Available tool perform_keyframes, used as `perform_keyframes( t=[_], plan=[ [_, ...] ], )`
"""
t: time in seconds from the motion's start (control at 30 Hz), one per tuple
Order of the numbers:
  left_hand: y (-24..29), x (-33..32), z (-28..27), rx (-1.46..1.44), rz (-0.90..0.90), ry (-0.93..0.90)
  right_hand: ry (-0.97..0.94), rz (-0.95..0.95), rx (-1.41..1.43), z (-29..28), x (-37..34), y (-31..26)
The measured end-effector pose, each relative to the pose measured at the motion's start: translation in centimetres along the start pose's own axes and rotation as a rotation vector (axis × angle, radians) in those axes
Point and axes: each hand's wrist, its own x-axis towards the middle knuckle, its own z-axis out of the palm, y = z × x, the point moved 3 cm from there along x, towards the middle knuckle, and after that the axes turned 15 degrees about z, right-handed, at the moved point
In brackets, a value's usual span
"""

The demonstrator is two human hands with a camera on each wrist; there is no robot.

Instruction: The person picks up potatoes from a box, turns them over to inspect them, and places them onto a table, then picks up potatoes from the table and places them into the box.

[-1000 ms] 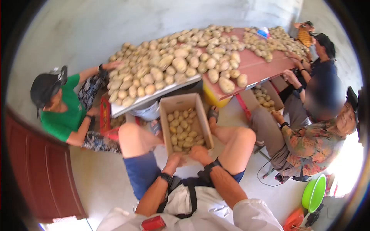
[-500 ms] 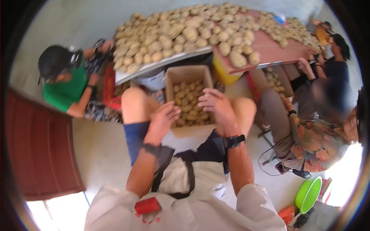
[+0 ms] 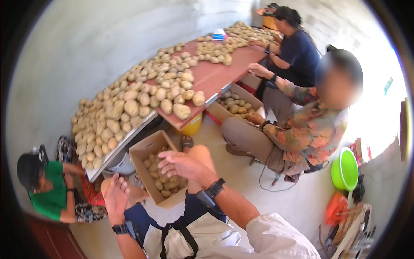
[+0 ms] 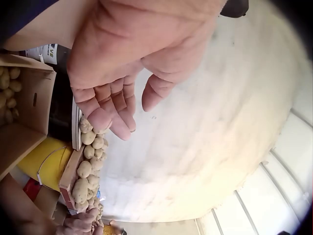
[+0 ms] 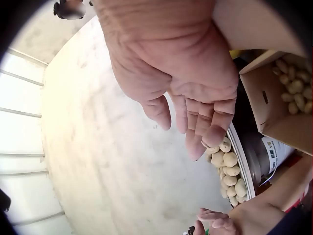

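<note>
Against a pale wall, potatoes (image 3: 113, 126) cover much of the desk (image 3: 211, 80); 2 open, empty hands, left (image 3: 117, 197) and right (image 3: 183, 165), hover near 1 potato-filled box (image 3: 142, 149).

Box open from above, sides tight.
Way into the box (image 3: 137, 159) is over its open top; the right grip (image 3: 183, 166) crosses the near-right part of that opening in head view. Far side: worktop (image 3: 215, 77) edge, grey-white bucket (image 3: 121, 165) and yellow bucket (image 3: 192, 126). Right knee (image 3: 201, 155) crowds the right, left knee (image 3: 106, 185) the left. Potato heap (image 3: 113, 114) blocks low passes over most of the near worktop; bare red strip beside it is passable.
</note>
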Motion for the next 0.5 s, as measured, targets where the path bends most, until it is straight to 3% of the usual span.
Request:
perform_keyframes(
  t=[0.07, 0.13, 0.33, 0.5],
  plan=[
    [-0.7, 0.2, 0.2, -0.042, -0.061, -0.121, 0.001, -0.027, 0.016, 0.9, 0.4, 0.5],
    [-1.2, 0.9, -0.1, -0.079, -0.014, -0.049, -0.01, -0.02, 0.014, 1.2, 0.8, 0.2],
    [-0.9, 1.4, 0.4, -0.175, 0.002, -0.141, 0.015, 0.01, -0.009, 1.7, 1.6, 1.0],
    [-1.0, 1.1, -0.2, -0.232, 0.036, -0.063, 0.055, 0.023, -0.01, 1.7, 1.8, 1.6]
  ],
)
